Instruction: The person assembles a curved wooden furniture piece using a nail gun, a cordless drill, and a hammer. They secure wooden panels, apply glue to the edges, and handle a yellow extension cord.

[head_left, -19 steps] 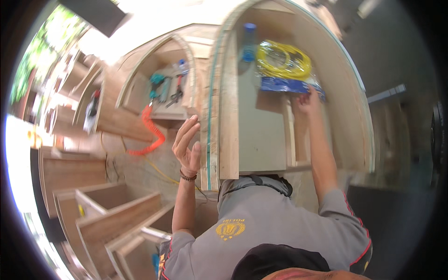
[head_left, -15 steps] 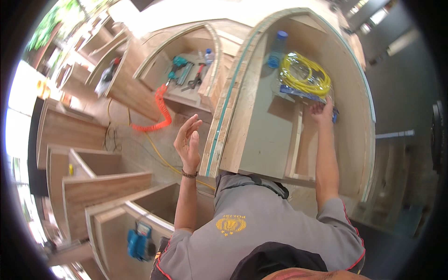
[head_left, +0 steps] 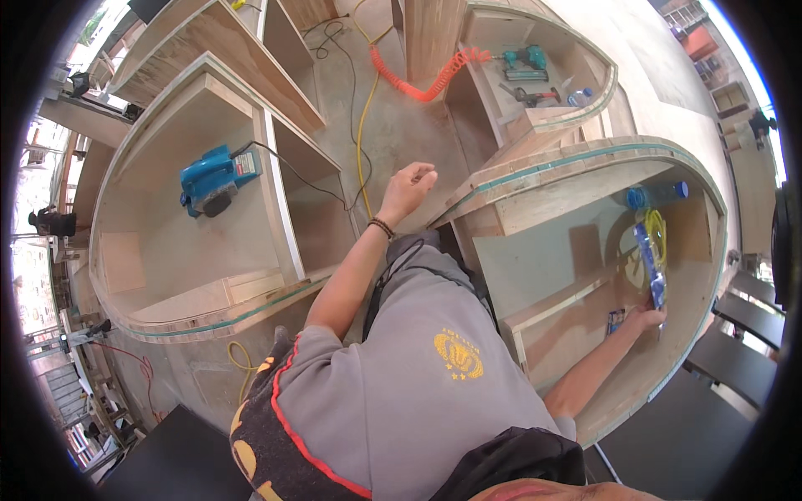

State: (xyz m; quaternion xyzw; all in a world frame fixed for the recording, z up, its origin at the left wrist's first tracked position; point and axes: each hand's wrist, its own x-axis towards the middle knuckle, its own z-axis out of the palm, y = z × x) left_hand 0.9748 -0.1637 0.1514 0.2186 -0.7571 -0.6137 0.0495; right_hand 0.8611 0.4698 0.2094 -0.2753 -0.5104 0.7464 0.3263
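Observation:
In the curved wooden cabinet shell (head_left: 535,204) on the right, my right hand (head_left: 643,319) grips the near end of a clear plastic packet (head_left: 650,259) with a blue strip and a coil of yellow hose or cable inside. The packet stands on edge, seen from its side. A clear bottle with a blue cap (head_left: 660,194) lies just beyond it. Beside my right wrist is a small blue printed item (head_left: 616,320), partly covered. Over the floor between the shells, my left hand (head_left: 409,188) hangs in the air with fingers loosely curled and nothing visible in them.
A blue power planer (head_left: 215,179) with a black cord lies in the left shell (head_left: 125,309). Farther back, a teal nail gun (head_left: 526,58) on an orange coiled hose (head_left: 426,88) shares another shell with a clamp-like tool (head_left: 535,96). A yellow hose (head_left: 361,138) runs along the floor.
My view has swung round to the left, bringing the planer's shell fully in. The packet has turned from lying face up to standing on edge in my right hand. My left fingers have curled in.

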